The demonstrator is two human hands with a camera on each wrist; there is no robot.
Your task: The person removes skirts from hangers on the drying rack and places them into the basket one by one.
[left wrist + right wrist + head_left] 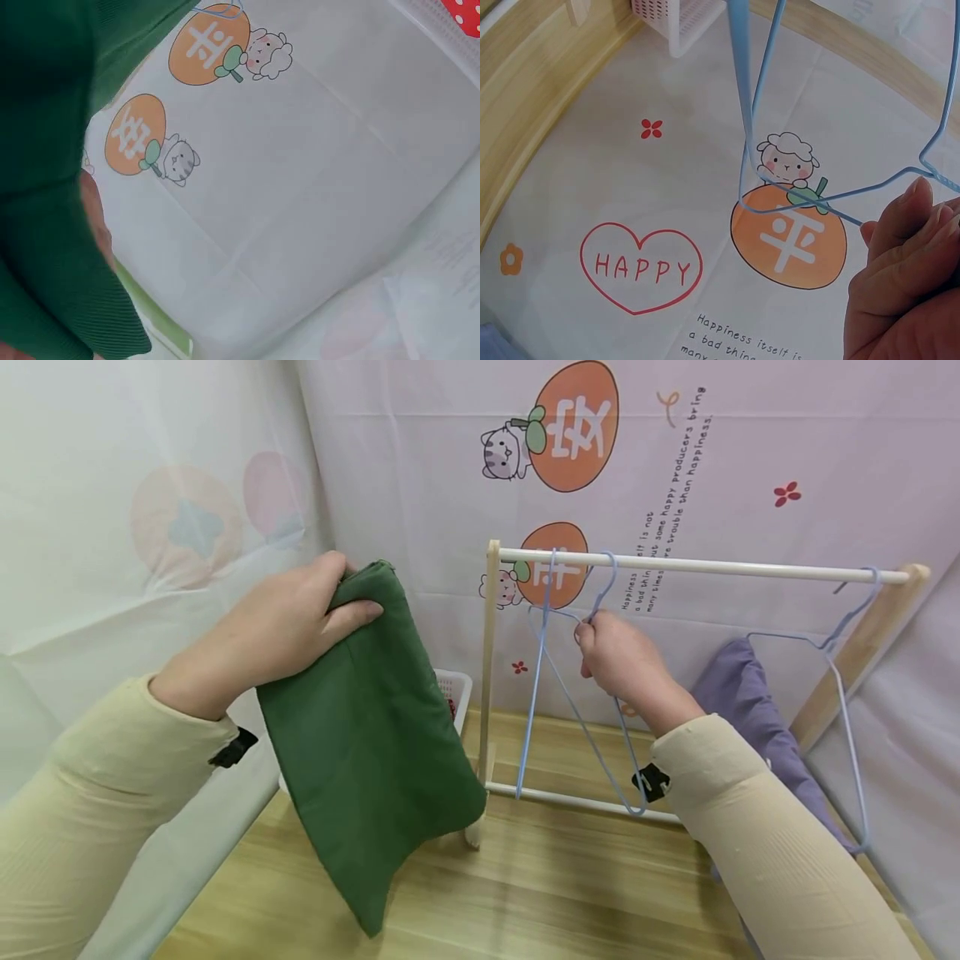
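My left hand (296,622) grips the top edge of a folded green garment (367,735), thumb in front and fingers hidden behind it. The cloth hangs down to the left of a wooden rack (489,668). Ribbed green fabric (82,292) fills the left side of the left wrist view. On the rack, my right hand (622,660) pinches a blue wire hanger (606,578) just below its hook, which is over the white rail (705,565). Close on its left hangs another blue hanger (537,677).
At the rack's right end, a third blue hanger (846,710) hangs by a purple garment (757,710). A white basket (463,693) with something red inside stands behind the green garment. The wood-look tabletop (570,868) lies below, and printed white cloth (420,468) surrounds the back and sides.
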